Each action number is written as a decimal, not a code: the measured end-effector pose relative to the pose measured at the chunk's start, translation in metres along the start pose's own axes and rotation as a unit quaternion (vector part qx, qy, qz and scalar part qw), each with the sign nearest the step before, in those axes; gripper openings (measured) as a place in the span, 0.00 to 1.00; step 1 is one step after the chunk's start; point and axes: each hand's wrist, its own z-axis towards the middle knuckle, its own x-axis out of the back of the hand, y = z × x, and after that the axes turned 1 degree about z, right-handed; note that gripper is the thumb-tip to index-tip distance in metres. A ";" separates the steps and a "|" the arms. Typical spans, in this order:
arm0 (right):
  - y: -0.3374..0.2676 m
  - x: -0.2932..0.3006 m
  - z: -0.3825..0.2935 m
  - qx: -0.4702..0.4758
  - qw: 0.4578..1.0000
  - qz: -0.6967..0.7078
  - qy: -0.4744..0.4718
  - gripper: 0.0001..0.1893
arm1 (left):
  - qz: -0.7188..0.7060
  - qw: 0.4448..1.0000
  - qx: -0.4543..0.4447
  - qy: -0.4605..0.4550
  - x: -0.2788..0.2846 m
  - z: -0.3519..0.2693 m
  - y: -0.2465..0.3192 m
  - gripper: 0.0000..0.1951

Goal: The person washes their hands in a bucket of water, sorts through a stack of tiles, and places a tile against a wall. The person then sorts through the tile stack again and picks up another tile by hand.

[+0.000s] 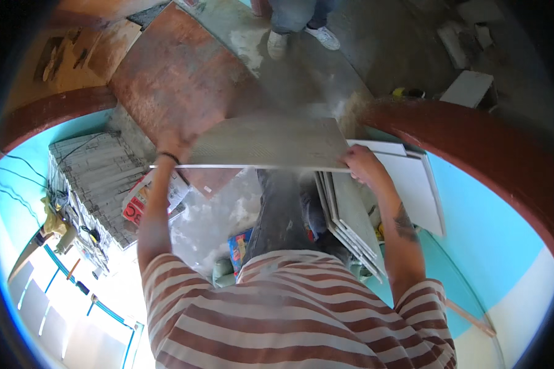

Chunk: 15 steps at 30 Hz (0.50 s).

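Note:
A large rectangular tile (267, 143), grey and textured on its upper face with a pale edge towards me, spans the space between my hands in front of my legs. My left hand (173, 147), blurred and with a dark band at the wrist, grips its left end. On the right end, my right hand (362, 163) has its fingers curled around the edge. Several similar tiles (351, 221) lean on edge in a row below my right hand. Beyond the held tile lies a broad reddish-brown board or sheet (184, 69), with dusty marks on its surface.
A stack of patterned boxes (97, 161) stands at the left, with a red and white bag (138, 203) beside it. White panels (406, 184) lean on the blue wall at right. Another person's shoes (323, 38) are at the top. Cables hang at the left wall.

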 end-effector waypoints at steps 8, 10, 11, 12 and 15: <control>-0.170 -0.022 -0.017 0.059 0.977 0.159 -0.132 0.25 | -0.106 0.944 -0.177 0.258 0.062 -0.073 0.179 0.15; -0.153 -0.050 -0.005 0.162 0.967 0.192 -0.047 0.28 | -0.153 0.941 -0.196 0.230 0.072 -0.050 0.138 0.11; -0.146 -0.065 -0.005 0.261 0.940 0.218 0.032 0.32 | -0.112 0.943 -0.185 0.253 0.082 -0.040 0.123 0.11; -0.163 -0.047 -0.051 0.154 0.963 0.219 -0.021 0.40 | -0.059 0.946 -0.149 0.280 0.094 -0.041 0.093 0.10; -0.048 -0.055 -0.080 0.207 0.962 -0.064 0.166 0.42 | -0.220 0.957 0.009 0.187 0.127 -0.014 0.029 0.11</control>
